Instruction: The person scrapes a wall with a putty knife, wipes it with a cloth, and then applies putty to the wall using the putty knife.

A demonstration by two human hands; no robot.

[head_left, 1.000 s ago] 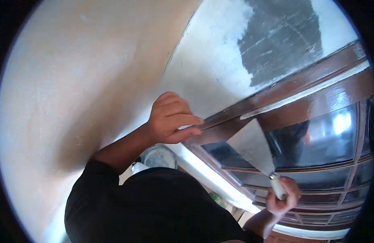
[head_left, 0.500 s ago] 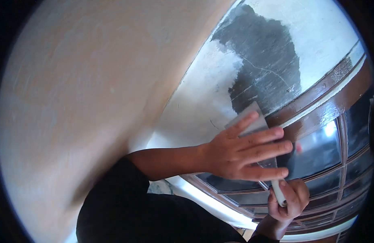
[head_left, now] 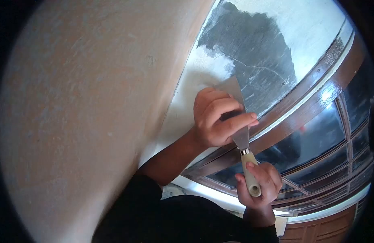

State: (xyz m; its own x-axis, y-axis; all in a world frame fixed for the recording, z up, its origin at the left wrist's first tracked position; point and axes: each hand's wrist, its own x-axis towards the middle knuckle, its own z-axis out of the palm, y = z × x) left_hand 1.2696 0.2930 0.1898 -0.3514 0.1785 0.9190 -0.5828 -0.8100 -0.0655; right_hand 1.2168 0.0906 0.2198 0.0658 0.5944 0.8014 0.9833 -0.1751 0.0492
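Scraper (head_left: 241,141) sits just below the dark patch (head_left: 258,48), its blade (head_left: 231,84) reaching the patch's lower-left edge in view. Farther below the patch, the right hand (head_left: 265,184) is wrapped round the handle (head_left: 247,164); nearer it, the left hand (head_left: 217,117) curls across the blade, though whether it grips, I cannot tell.

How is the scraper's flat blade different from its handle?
Color: the blade is gray, while the handle is cream.
Shape: the blade is thin and widens away from the handle; the handle is narrower and chunkier.
Hands: the left hand partly covers the blade, while the right hand grips the handle.
Shared: the blade and handle are parts of one scraper.
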